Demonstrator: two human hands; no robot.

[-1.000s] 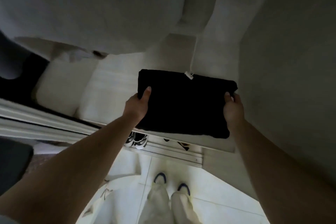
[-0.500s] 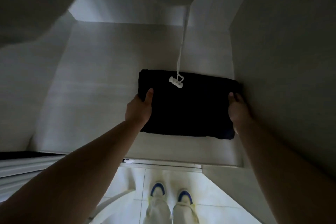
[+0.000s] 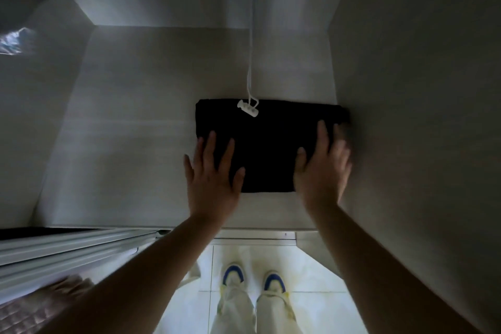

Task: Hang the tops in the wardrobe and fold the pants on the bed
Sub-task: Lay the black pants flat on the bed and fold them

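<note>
Two hands — left (image 3: 211,182), right (image 3: 322,171) — fingers spread, empty, over folded black pants (image 3: 268,144) on pale wardrobe shelf (image 3: 135,130).

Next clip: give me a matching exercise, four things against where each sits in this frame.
Things:
1. folded black garment
2. cord stopper
3. left hand
4. right hand

Places:
A. hangs over the garment's far edge
B. on the wardrobe shelf, against the right wall
C. fingers spread at the garment's left edge
D. blurred, by the right wall

Pairs: 1-B, 2-A, 3-C, 4-D
</note>
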